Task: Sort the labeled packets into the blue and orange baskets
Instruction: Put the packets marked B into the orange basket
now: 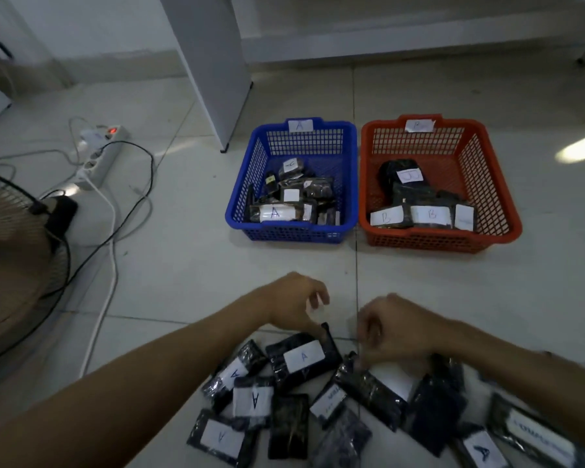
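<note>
The left hand [296, 304] pinches the upper corner of a packet [303, 359] labeled A, at the far edge of the pile [335, 410] on the floor [183, 265]. The right hand [394, 329] is curled over the pile; whether it grips anything I cannot tell. Beyond the pile, the blue basket [237, 211] marked A and the orange basket [507, 217] marked B each hold several packets already. I judge the sorting is about half done, since many packets remain.
</note>
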Demonstrator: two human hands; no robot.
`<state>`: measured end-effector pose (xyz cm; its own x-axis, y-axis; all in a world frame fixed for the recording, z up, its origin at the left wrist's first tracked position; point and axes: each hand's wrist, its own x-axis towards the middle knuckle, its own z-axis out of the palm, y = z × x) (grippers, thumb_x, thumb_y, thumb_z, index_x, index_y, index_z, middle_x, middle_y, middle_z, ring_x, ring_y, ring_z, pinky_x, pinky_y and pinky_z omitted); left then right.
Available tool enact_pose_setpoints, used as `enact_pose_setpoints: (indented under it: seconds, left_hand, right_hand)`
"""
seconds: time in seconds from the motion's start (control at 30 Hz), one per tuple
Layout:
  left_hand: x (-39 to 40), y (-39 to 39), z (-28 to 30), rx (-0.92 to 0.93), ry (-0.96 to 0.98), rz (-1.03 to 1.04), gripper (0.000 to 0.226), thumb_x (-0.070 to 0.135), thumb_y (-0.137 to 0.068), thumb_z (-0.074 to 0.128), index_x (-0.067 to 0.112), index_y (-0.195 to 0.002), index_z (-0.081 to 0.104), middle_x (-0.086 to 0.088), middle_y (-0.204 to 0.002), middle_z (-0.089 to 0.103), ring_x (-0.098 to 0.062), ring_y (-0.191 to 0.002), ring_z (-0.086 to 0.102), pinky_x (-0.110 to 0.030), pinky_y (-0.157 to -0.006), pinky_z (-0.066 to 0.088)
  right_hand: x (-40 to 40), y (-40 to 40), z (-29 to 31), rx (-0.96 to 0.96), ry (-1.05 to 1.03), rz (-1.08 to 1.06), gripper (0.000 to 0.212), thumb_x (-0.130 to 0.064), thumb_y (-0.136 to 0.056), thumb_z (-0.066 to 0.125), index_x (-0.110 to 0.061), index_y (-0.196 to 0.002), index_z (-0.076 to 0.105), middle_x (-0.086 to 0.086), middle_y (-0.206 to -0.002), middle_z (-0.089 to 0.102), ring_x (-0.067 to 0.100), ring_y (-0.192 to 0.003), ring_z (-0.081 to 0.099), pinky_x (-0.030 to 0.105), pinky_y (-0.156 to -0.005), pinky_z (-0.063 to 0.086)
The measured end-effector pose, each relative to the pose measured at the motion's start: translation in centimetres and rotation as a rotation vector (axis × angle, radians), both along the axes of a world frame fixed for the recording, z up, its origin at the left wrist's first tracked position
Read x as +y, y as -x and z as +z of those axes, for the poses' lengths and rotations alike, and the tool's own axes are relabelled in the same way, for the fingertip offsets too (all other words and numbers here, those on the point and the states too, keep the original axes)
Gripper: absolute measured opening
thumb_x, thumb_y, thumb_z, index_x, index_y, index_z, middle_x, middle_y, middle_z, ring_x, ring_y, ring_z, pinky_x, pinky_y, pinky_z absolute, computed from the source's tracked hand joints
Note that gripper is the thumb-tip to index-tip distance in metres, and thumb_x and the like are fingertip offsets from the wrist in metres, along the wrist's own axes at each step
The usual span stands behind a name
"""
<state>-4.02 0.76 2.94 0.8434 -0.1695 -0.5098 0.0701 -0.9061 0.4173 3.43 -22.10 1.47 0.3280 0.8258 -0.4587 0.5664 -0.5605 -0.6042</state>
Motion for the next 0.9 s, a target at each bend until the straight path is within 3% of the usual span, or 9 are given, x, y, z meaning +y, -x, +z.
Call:
enact_pose_setpoints:
  seconds: [0.13, 0.2, 0.3, 0.37, 0.43, 0.5, 0.6, 0.7, 0.9]
  left_hand:
    - [0.2, 2.7, -2.5, 0.193, -0.072, 0.064, 0.078, 0.051, -0.066, 0.088, 0.017, -0.129, 0.055, 0.000, -0.121, 0.062, -0.018, -0.101, 0.057, -0.027, -0.085, 0.048]
    - [0.2, 2.9, -2.6, 0.195, -0.076, 0.083, 0.069, 0.051, -0.067, 0.088, 0.015, -0.120, 0.063, 0.000, -0.115, 0.065, -0.018, -0.100, 0.059, -0.027, -0.081, 0.049]
    - [0.0, 2.7, -2.4, 0.227, -0.003, 0.140, 0.058, 0.047, -0.067, 0.089, 0.013, -0.110, 0.071, -0.001, -0.108, 0.070, -0.020, -0.096, 0.064, -0.030, -0.080, 0.054]
    - [0.3, 2.6, -2.1, 0.247, 0.064, 0.197, 0.055, 0.043, -0.068, 0.089, 0.012, -0.110, 0.071, 0.000, -0.106, 0.072, -0.019, -0.097, 0.065, -0.032, -0.085, 0.055]
    - [0.8, 2.4, -1.8, 0.242, 0.122, 0.261, 0.052, 0.041, -0.068, 0.090, 0.013, -0.107, 0.071, 0.003, -0.099, 0.071, -0.017, -0.093, 0.065, -0.032, -0.085, 0.054]
    - [1.5, 2.3, -1.5, 0.241, 0.228, 0.359, 0.048, 0.037, -0.067, 0.091, 0.013, -0.103, 0.071, 0.002, -0.096, 0.074, -0.020, -0.092, 0.069, -0.034, -0.086, 0.057]
    - [2.5, 1.7, 0.1, 0.231, 0.441, 0.515, 0.043, 0.029, -0.071, 0.090, 0.009, -0.104, 0.070, -0.011, -0.096, 0.077, -0.029, -0.090, 0.073, -0.040, -0.081, 0.058]
    - [3.0, 0.6, 2.4, 0.190, 0.594, 0.612, 0.034, 0.024, -0.079, 0.084, 0.010, -0.107, 0.071, -0.016, -0.100, 0.076, -0.034, -0.093, 0.073, -0.040, -0.073, 0.058]
    - [2.8, -2.4, 5.7, 0.052, 0.725, 0.674, 0.027, 0.033, -0.083, 0.078, 0.024, -0.109, 0.076, -0.008, -0.100, 0.075, -0.020, -0.083, 0.069, -0.031, -0.062, 0.055]
  right_hand:
    - [-0.9, 5.0, -1.7, -0.190, 0.223, 0.092, 0.074, -0.077, -0.051, 0.079, -0.027, -0.096, 0.049, -0.007, -0.090, 0.057, 0.012, -0.079, 0.054, 0.032, -0.063, 0.048]
    - [-1.2, 6.2, -2.2, -0.228, 0.208, 0.078, 0.074, -0.070, -0.058, 0.080, -0.024, -0.104, 0.046, -0.005, -0.093, 0.055, 0.015, -0.081, 0.054, 0.031, -0.061, 0.043]
    - [-1.5, 6.1, -2.6, -0.175, 0.168, 0.024, 0.063, -0.060, -0.061, 0.080, -0.024, -0.100, 0.045, -0.006, -0.090, 0.056, 0.014, -0.081, 0.053, 0.027, -0.056, 0.036]
    - [-1.5, 5.3, -2.6, -0.030, 0.143, -0.068, 0.060, -0.059, -0.057, 0.083, -0.025, -0.095, 0.051, -0.006, -0.087, 0.063, 0.013, -0.078, 0.059, 0.030, -0.057, 0.045]
    - [-1.7, 3.8, -2.1, 0.210, 0.080, -0.202, 0.057, -0.056, -0.054, 0.091, -0.024, -0.093, 0.063, -0.002, -0.085, 0.074, 0.015, -0.080, 0.070, 0.033, -0.068, 0.056]
    - [-2.1, 2.1, -1.1, 0.491, -0.028, -0.326, 0.048, -0.044, -0.069, 0.091, -0.013, -0.099, 0.071, 0.006, -0.088, 0.078, 0.021, -0.084, 0.075, 0.035, -0.076, 0.058]
    - [-2.8, 0.0, 0.6, 0.883, -0.181, -0.485, 0.028, -0.019, -0.095, 0.067, 0.005, -0.109, 0.071, 0.020, -0.100, 0.075, 0.025, -0.087, 0.072, 0.032, -0.078, 0.057]
    - [-3.4, -1.9, 1.6, 0.980, -0.300, -0.657, 0.030, -0.021, -0.094, 0.067, 0.001, -0.112, 0.075, 0.023, -0.110, 0.073, 0.023, -0.086, 0.066, 0.028, -0.074, 0.054]
    - [-3.7, -4.4, 3.6, 1.010, -0.470, -0.795, 0.031, -0.015, -0.093, 0.061, -0.002, -0.118, 0.074, 0.026, -0.119, 0.071, 0.029, -0.096, 0.072, 0.039, -0.085, 0.062]
